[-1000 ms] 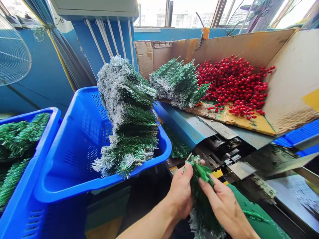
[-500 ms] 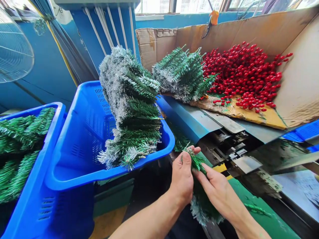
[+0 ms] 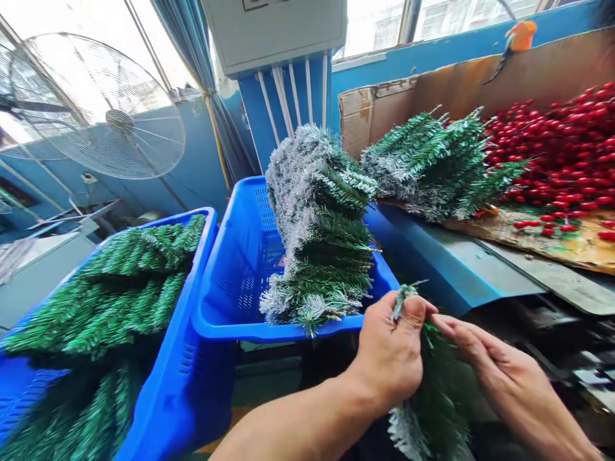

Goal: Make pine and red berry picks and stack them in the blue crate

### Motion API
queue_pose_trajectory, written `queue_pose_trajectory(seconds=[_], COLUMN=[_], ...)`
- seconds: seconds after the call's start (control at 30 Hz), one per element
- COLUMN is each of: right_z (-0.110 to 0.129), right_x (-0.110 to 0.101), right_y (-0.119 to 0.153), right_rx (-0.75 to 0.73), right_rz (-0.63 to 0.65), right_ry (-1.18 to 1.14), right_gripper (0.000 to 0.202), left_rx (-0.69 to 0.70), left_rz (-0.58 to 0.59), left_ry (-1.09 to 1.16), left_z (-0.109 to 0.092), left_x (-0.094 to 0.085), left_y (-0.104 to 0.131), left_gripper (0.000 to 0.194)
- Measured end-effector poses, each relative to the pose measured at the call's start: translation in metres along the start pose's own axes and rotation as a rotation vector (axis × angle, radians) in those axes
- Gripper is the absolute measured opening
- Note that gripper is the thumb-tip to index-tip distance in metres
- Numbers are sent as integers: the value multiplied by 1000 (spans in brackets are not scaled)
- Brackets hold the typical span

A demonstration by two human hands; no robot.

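Note:
My left hand (image 3: 391,349) is closed around the upper end of an artificial pine branch (image 3: 439,394), and a bit of the stem pokes out above the thumb. The green needles hang down below my hands, with white frosted tips at the bottom. My right hand (image 3: 512,374) pinches at the same branch just beside the left thumb; what exactly lies between its fingertips is too small to tell. Close by on the left, a stack of frosted pine branches (image 3: 317,224) rests in a blue basket (image 3: 288,331), rising above its rim.
A second blue basket (image 3: 192,282) with plain green pine branches (image 3: 129,288) stands at the left. On the right, a cardboard box (image 3: 461,77) holds red berry stems (image 3: 567,153) and more frosted branches (image 3: 432,166). Metal machinery (image 3: 504,269) lies below it. A fan (image 3: 120,121) stands behind.
The view has swung left, so more of the fan and green branches shows. My hands still hold the pine branch; my right fingertips have moved up into a pinch by the left thumb.

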State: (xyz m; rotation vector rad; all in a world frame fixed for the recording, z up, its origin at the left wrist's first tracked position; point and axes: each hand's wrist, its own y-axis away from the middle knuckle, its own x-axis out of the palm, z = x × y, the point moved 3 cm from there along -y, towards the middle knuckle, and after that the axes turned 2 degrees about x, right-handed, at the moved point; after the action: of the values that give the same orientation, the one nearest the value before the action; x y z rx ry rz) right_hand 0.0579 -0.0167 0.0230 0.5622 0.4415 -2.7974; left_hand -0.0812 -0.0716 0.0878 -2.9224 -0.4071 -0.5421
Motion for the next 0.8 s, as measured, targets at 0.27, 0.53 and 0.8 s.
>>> queue_pose_trajectory(seconds=[0.27, 0.53, 0.8], right_z=[62, 39, 51], right_x=[69, 80, 70], right_y=[-25, -18, -12], right_rx=[-477, -466, -514], right_rz=[97, 100, -140], right_ry=[236, 360, 285], right_gripper=[34, 40, 32], left_rx=[5, -148, 34], left_rz=[134, 401, 356], left_ry=[-959, -2136, -2218], left_z=[-140, -119, -145], left_x=[-92, -170, -159], left_y=[-34, -1, -12], left_gripper=[37, 24, 21])
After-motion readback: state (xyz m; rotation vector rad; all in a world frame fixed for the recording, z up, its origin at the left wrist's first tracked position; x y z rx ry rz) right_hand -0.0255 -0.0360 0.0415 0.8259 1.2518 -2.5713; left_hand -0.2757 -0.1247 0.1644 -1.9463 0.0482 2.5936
